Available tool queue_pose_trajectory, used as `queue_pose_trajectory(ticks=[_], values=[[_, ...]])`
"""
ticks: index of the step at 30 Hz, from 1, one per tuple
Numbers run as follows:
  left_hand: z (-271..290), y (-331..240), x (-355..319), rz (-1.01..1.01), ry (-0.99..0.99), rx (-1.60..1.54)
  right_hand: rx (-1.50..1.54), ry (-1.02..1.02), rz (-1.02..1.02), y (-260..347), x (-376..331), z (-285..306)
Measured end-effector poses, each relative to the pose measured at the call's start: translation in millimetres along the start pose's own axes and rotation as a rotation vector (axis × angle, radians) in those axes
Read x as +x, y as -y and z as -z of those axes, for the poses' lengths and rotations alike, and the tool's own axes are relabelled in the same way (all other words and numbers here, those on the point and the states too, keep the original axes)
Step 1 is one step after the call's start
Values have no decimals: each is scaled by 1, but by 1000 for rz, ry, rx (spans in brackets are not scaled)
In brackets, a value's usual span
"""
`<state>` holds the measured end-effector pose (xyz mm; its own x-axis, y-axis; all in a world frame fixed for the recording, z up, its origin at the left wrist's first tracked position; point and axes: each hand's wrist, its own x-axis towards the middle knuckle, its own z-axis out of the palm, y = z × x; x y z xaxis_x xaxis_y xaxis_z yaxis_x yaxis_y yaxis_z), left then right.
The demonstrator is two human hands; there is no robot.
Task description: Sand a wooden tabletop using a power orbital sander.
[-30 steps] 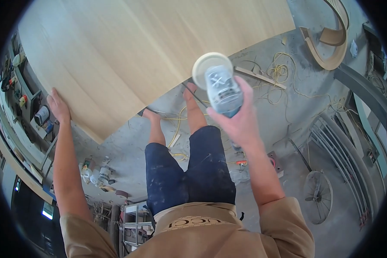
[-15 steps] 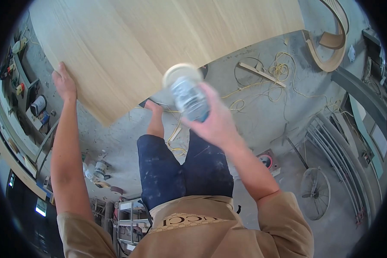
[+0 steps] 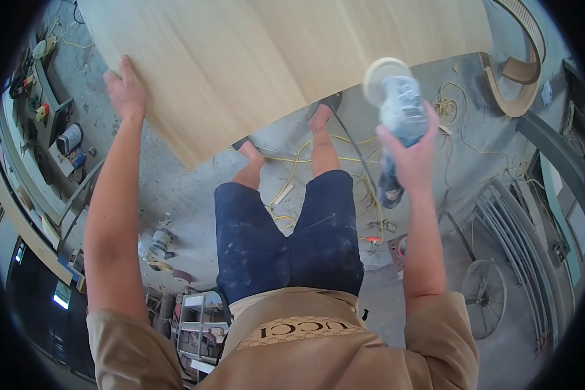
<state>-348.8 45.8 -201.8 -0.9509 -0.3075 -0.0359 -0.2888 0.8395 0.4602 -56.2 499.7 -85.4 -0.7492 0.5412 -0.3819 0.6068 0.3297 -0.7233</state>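
Here the right hand (image 3: 411, 153) is clenched around one sander (image 3: 396, 107), round pad up (blurred), lifted to the right of the one wooden board (image 3: 266, 58). The left hand (image 3: 127, 91) lies flat and unclenched on the board's left edge. Yellow cords (image 3: 292, 175) trail on the floor. Half a second ago the sander was nearer the middle.

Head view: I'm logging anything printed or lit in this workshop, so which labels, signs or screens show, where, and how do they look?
Screen: lower left edge, beside the benches; small bright bluish-white rectangle.
Second lit panel: just above it at the left rim; narrow pale strip.
Band on the shirt: bottom centre; beige stripe with dark lettering.
Sander in the right hand: blurred, any label unclear.
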Motion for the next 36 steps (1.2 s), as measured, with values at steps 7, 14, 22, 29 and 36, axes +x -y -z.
queue_pose_trajectory(ticks=[7, 14, 22, 29, 36], values=[[-14, -17, -7, 38, 43, -16, -77, 224, 146, 42, -106, -119], [-11, -21, -3, 105, 109, -53, -94, 359, 108, 77, -148, -175], [-18, -15, 0, 93, 90, -61, 94, -4, 62, 31, -100, -104], [-30, 0, 16, 36, 48, -77, 167, -43, -9, 40, -106, -120], [-24, -21, -11, -332, 178, 481, -109, 304, 167, 71, -172, -199]])
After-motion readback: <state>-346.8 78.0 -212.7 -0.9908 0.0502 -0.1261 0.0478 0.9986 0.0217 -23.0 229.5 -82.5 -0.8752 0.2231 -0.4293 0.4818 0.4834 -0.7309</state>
